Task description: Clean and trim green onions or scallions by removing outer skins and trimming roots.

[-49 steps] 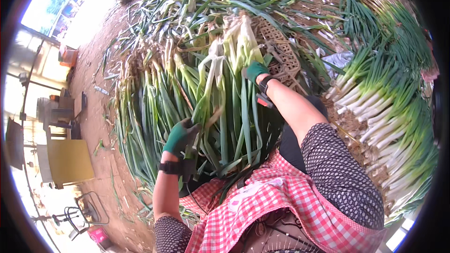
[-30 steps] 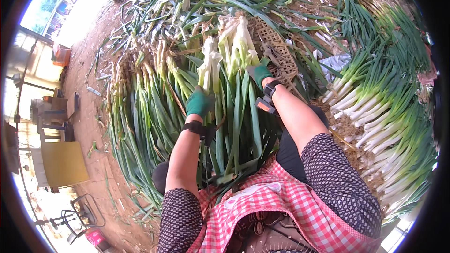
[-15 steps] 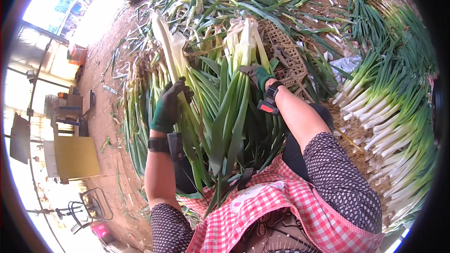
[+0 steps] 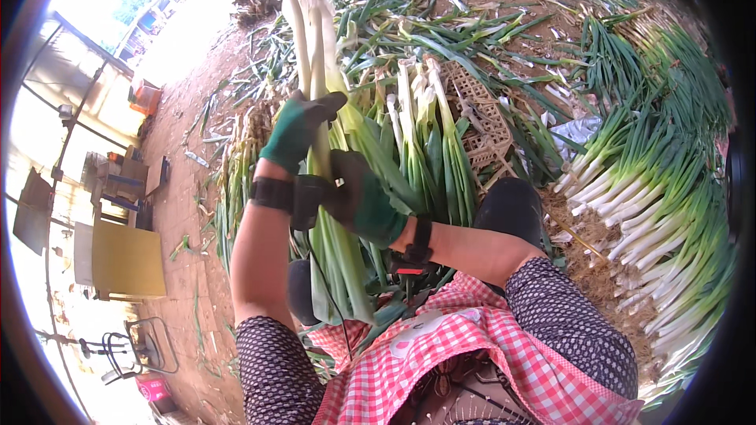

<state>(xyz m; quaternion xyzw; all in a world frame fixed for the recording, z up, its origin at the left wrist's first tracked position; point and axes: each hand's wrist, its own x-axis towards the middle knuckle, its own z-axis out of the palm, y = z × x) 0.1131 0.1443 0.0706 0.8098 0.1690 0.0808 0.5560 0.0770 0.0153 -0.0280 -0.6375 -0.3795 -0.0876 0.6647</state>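
My left hand (image 4: 303,127), in a dark green glove, is closed around a few thick green onions (image 4: 315,43), their pale ends pointing up and away. Just below it, my right hand (image 4: 364,201), gloved alike, is curled against the green part of the same stalks; its fingertips are partly hidden. The green leaves (image 4: 339,275) hang toward my lap. Right beside them, more green onions (image 4: 445,142) stand with white ends up, apart from both hands.
A woven basket (image 4: 482,122) lies beyond my right knee (image 4: 512,212). Trimmed leaves (image 4: 378,24) litter the dirt floor ahead. A long row of green onions with white stems (image 4: 630,220) lies to my right. A yellow panel (image 4: 130,260) stands at left.
My right hand has left the right-hand stalks and come across to the left, below my left hand. The stalks in my left hand have risen and moved slightly right.
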